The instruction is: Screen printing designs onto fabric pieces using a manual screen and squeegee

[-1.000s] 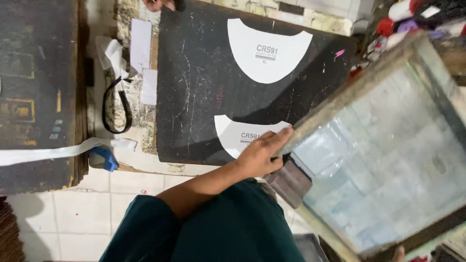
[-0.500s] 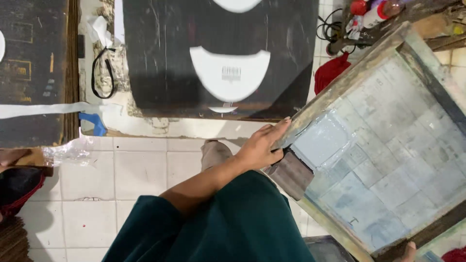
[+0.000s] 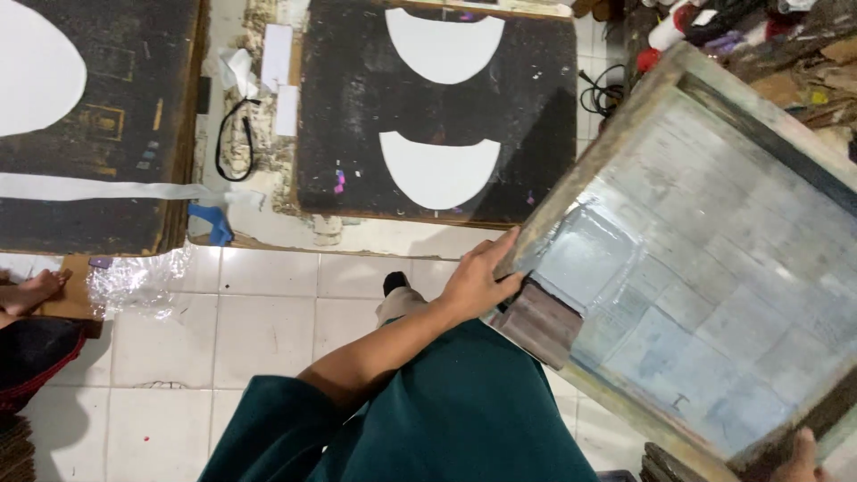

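The wooden-framed printing screen (image 3: 705, 268) fills the right side of the view, tilted, its pale taped mesh facing the camera and its near corner raised above the white tiled floor (image 3: 268, 339). The left hand (image 3: 478, 281) clasps the screen's left frame rail, fingers curled over the edge and thumb along the wood. Against the same rail, just right of that hand, a brownish squeegee (image 3: 540, 323) lies inside the screen. At the screen's lower right corner only the fingertips of the right hand (image 3: 799, 457) show, pressed to the frame; whether they close around it cannot be told. Below the screen's left rail lie the green sleeve and garment (image 3: 446, 411) of the person.

Left of the screen stands a black printing board (image 3: 357, 116) carrying two white curved cut pieces, one at its far edge (image 3: 445, 43) and one nearer (image 3: 439, 167). Further left of the screen, beyond a strip with paper scraps and a black cord loop (image 3: 234, 143), is a second dark board (image 3: 107, 116) with a large white piece (image 3: 36, 76) and a white tape band (image 3: 98, 189) across it. Bottles and clutter (image 3: 705, 27) sit above the screen's far corner.

Compared with half a second ago, the view has shifted: both white pieces on the black board now show whole, the second board has come further into view, and the hold on the rail is unchanged.
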